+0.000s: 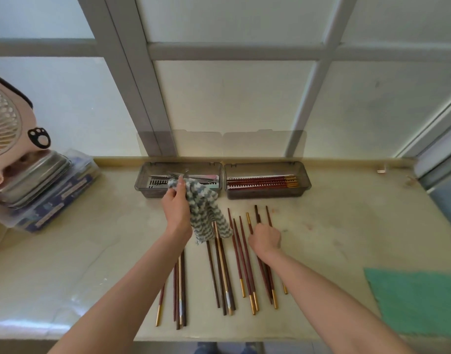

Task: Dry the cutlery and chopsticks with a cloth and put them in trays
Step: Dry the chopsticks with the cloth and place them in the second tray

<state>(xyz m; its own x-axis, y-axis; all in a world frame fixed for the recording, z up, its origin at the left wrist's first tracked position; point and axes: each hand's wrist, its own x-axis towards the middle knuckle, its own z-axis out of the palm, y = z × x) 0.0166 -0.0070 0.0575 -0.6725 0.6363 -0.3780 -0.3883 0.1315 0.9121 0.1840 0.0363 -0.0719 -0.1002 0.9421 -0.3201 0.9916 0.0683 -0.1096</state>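
My left hand grips a blue-and-white zigzag cloth just in front of the left tray, which holds metal cutlery. The right tray holds several red chopsticks with gold ends. Many loose chopsticks, brown and red with gold tips, lie fanned on the table between my arms. My right hand rests on the right group of them, fingers curled down onto the sticks; a firm grip cannot be made out.
A pink fan stands at the far left above a metal dish on a plastic box. A green cloth lies at the right front. Both tray lids stand open against the window frame.
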